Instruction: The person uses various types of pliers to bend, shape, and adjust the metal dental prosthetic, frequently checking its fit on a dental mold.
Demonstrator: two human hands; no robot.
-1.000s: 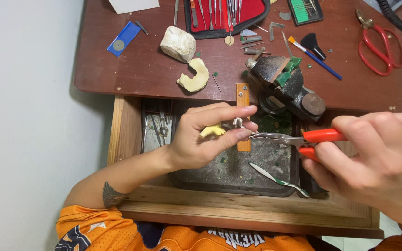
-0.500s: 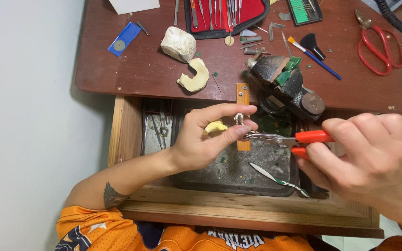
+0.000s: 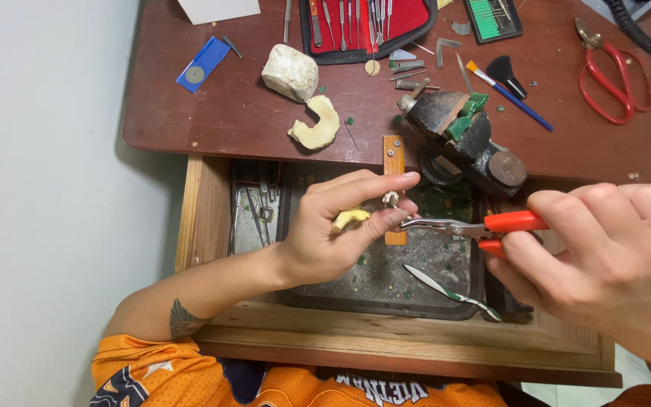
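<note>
My left hand (image 3: pixel 337 230) pinches a small silver ring (image 3: pixel 390 199) between index finger and thumb, with a yellow lump (image 3: pixel 349 218) tucked against the palm. My right hand (image 3: pixel 604 260) grips red-handled pliers (image 3: pixel 484 225), whose metal jaws reach left to touch my left thumb tip just under the ring. Both hands hover over an open wooden drawer (image 3: pixel 197 226) that holds a dark metal tray (image 3: pixel 386 290).
A small vise (image 3: pixel 469 139) sits on the bench edge by a wooden bench pin (image 3: pixel 394 158). A striped file (image 3: pixel 450 292) lies in the tray. On the bench: red scissors (image 3: pixel 612 75), a red tool pouch (image 3: pixel 363 19), pale wax lumps (image 3: pixel 295 75), a blue brush (image 3: pixel 510 96).
My left hand has tipped the ring slightly upward and the pliers have closed in toward it. Both hands have stayed over the drawer.
</note>
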